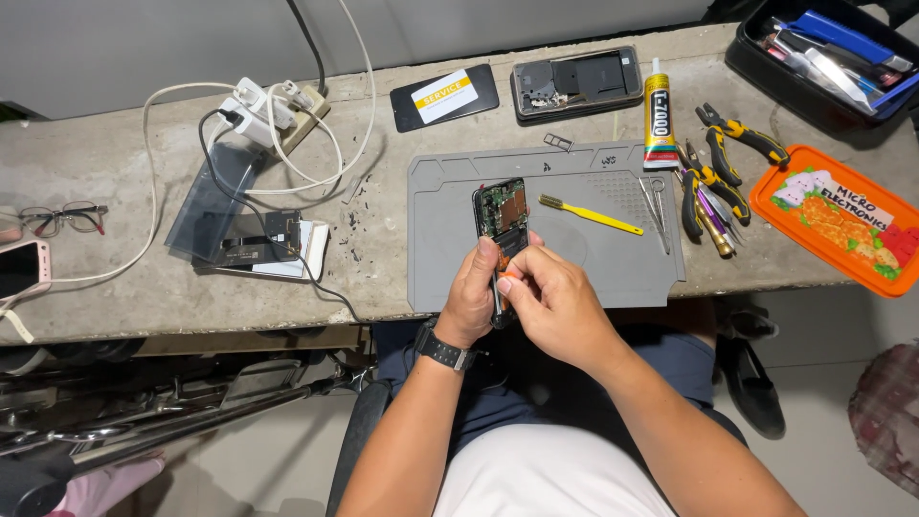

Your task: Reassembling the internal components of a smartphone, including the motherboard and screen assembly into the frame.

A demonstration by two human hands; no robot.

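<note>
over grey mat (574, 249) at counter front edge: l hand (469, 297) grips opened phone (502, 222), r hand (550, 302) pinching its lower end.

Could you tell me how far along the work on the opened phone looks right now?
Done: the opened phone has its back off, with the circuit board exposed. In hand: the left hand grips its lower half over the grey mat, while the right hand works at the lower part with its fingertips. Left: the phone is still uncovered, and the glue tube, tweezers and yellow brush lie untouched.
</note>
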